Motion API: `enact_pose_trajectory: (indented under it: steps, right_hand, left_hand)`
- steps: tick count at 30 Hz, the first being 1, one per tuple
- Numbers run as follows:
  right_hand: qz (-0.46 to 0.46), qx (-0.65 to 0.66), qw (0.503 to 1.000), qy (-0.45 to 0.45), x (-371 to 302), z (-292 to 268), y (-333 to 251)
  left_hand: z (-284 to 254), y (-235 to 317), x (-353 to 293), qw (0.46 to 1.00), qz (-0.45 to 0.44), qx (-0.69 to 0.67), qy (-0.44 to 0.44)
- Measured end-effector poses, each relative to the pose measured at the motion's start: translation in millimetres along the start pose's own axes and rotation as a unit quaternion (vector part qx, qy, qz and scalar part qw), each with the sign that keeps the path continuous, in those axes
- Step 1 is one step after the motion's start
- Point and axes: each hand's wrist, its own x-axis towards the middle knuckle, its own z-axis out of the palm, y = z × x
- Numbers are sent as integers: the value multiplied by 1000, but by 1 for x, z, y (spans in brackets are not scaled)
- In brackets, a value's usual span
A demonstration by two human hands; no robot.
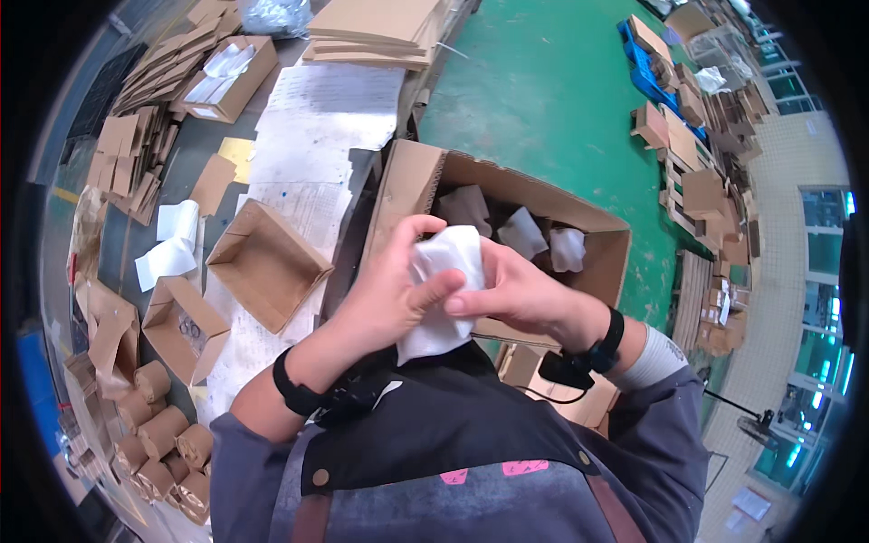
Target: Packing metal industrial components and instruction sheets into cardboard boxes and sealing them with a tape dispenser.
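Note:
Both my hands are raised close to my chest around a white wrapped bundle point(441, 299) of soft paper or foam. My left hand point(394, 290) grips its left side with the thumb across the front. My right hand point(516, 290) presses on its right side, fingers curled over the top. Each wrist wears a black band. Just behind the hands stands a large open cardboard box point(597, 237) holding several similar white wrapped pieces point(522, 232).
On the paper-covered table point(308, 136) to the left lie an open shallow carton point(267, 262), a smaller open carton point(181, 328), white sheets point(170, 244), brown paper rolls point(158, 434) and flat cardboard stacks point(376, 32). Green floor point(552, 100) and pallets with cardboard lie to the right.

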Motion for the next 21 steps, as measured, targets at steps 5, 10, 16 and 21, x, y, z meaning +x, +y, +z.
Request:
enact_pose_trajectory:
  steps: [5,10,16,21]
  right_hand:
    - [137,-40,983,114,-48,-75,16]
    - [204,-329,907,163,-42,-150,99]
    - [182,-707,667,150,-29,-129,56]
    - [-42,-173,983,-40,-43,-54,-16]
  left_hand:
    - [-6,7,-28,979,-152,32,-130]
    - [-28,-12,-75,975,-200,17,-95]
    - [-45,-9,-90,940,-236,-230,-87]
    - [2,30,-14,986,-28,-89,-135]
